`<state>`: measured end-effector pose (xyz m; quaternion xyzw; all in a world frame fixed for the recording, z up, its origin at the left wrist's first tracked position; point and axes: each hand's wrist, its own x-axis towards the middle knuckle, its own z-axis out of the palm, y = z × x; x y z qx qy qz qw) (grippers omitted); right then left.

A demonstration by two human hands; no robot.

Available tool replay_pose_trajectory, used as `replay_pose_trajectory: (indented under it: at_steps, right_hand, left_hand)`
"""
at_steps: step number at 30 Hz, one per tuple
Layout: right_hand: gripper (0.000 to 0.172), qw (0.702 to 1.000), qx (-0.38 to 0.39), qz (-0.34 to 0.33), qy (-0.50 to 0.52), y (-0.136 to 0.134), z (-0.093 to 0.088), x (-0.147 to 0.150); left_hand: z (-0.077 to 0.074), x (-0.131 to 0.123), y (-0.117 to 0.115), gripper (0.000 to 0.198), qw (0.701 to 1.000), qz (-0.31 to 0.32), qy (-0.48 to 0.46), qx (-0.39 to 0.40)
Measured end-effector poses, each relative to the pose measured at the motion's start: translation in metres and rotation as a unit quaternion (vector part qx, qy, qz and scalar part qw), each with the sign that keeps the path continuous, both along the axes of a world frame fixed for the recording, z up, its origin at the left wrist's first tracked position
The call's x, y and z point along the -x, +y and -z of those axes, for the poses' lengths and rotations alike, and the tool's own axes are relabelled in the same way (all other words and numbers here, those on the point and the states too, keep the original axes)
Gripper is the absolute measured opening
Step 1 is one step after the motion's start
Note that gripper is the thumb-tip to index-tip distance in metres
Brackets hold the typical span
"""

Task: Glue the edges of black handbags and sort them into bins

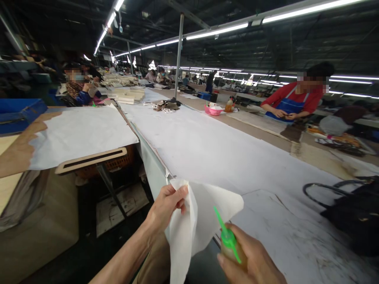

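Left grip [165, 203] pinching a white piece [207, 217] near the counter's [192, 138] near edge, right grip [254, 254] wrapped round a green-capped bottle [228, 238], so it's folded already, but can't tell if anything's been squeezed on yet.

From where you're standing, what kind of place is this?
It looks like a factory workshop, though I can't tell exactly what gets made. The clues are the long white-topped table, the strip lights overhead, and a person in a blue apron busy with both hands.
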<state>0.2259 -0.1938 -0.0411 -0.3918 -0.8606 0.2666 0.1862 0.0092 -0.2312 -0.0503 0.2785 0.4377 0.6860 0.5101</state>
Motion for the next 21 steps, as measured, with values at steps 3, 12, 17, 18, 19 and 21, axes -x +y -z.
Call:
replay_pose_trajectory:
  at_steps: [3,12,17,18,19,21]
  right_hand:
    - [0.020,0.980,-0.194,-0.020,-0.040,0.007,0.011,0.001]
    - [0.032,0.903,-0.411,0.051,-0.115,-0.001,0.021,0.033]
    - [0.032,0.908,-0.409,0.025,-0.088,-0.003,0.024,0.039]
    - [0.028,0.913,-0.397,0.028,-0.091,-0.004,0.021,0.040]
    - [0.025,0.917,-0.385,0.030,-0.097,-0.005,0.017,0.041]
    - [0.023,0.922,-0.372,0.033,-0.107,-0.006,0.009,0.041]
  left_hand:
    - [0.002,-0.014,-0.003,0.041,0.998,0.053,0.019,-0.030]
    - [-0.001,-0.054,0.000,0.031,0.998,0.030,-0.043,-0.036]
    - [-0.008,-0.056,0.006,0.030,0.999,-0.014,-0.029,-0.006]
    - [-0.010,-0.056,0.005,0.030,1.000,-0.008,-0.015,0.001]
    - [-0.012,-0.055,0.004,0.030,1.000,0.003,-0.006,0.006]
    - [-0.016,-0.051,0.002,0.031,1.000,0.027,0.001,0.013]
